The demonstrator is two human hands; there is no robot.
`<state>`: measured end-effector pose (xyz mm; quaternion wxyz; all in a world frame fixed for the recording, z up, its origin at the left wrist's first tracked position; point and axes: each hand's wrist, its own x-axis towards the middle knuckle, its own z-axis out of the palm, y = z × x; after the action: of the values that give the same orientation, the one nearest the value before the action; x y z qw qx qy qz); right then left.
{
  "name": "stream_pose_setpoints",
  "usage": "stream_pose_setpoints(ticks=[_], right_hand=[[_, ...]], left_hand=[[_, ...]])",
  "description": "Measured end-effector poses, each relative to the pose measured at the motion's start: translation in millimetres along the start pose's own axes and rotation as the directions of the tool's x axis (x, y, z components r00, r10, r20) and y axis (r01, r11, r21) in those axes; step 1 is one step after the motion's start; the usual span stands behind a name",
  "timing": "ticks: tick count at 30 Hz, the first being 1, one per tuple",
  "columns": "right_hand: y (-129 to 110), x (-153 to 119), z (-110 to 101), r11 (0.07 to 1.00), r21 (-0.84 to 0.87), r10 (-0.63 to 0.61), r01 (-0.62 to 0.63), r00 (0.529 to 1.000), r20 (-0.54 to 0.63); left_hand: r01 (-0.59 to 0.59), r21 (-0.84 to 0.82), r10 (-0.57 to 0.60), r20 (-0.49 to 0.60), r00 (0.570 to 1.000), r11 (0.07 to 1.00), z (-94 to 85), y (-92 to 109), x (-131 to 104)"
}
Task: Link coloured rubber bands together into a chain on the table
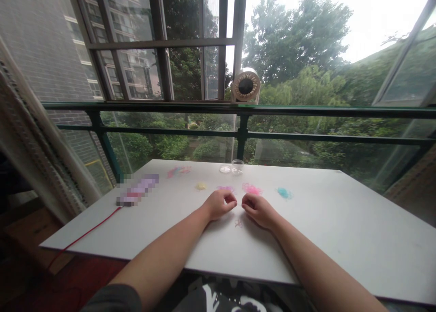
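Observation:
On the white table (153, 230), my left hand (221, 205) rests with curled fingers in front of a small purple pile (225, 189). Facing it across a narrow gap, my right hand (258, 209) is also curled, just in front of a pink pile (252, 189) of thin loops. Both hands seem to pinch, but whatever is between the fingertips is too small to make out. A small reddish loop piece (238, 223) lies on the table between and below the hands. Yellow loops (200, 185) lie to the left, teal loops (284, 193) to the right.
A multicoloured pile (179, 171) lies at the back left. A clear round container (237, 167) stands beside a lid (225, 169) at the back edge. A blurred-out device (138, 190) with a red cable (91, 230) is at left. A round fan (247, 86) is by the railing.

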<state>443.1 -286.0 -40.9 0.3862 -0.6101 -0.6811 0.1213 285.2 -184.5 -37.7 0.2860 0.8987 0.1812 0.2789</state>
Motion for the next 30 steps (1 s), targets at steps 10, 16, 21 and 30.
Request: stream_pose_setpoints(ticks=[10, 16, 21, 30], right_hand=[[0.7, -0.1, -1.3, 1.000, 0.002, -0.007, 0.007, 1.000, -0.010], [4.5, 1.4, -1.3, 1.000, 0.012, 0.029, -0.028, 0.999, -0.029], [6.6, 1.9, -3.0, 0.999, -0.016, 0.048, -0.049, 0.996, -0.070], [11.4, 3.4, -3.6, 0.989, -0.080, 0.116, -0.127, 0.985, -0.130]], left_hand=[[-0.015, -0.005, 0.015, 0.026, 1.000, 1.000, 0.1, 2.4, 1.7], [-0.019, -0.007, 0.019, 0.011, 1.000, 1.000, 0.3, 1.2, 1.6], [-0.003, 0.035, 0.003, -0.004, 1.000, 0.999, -3.1, -0.2, 2.2], [0.123, 0.275, -0.090, -0.129, 0.988, 0.954, -12.8, -21.7, 7.5]])
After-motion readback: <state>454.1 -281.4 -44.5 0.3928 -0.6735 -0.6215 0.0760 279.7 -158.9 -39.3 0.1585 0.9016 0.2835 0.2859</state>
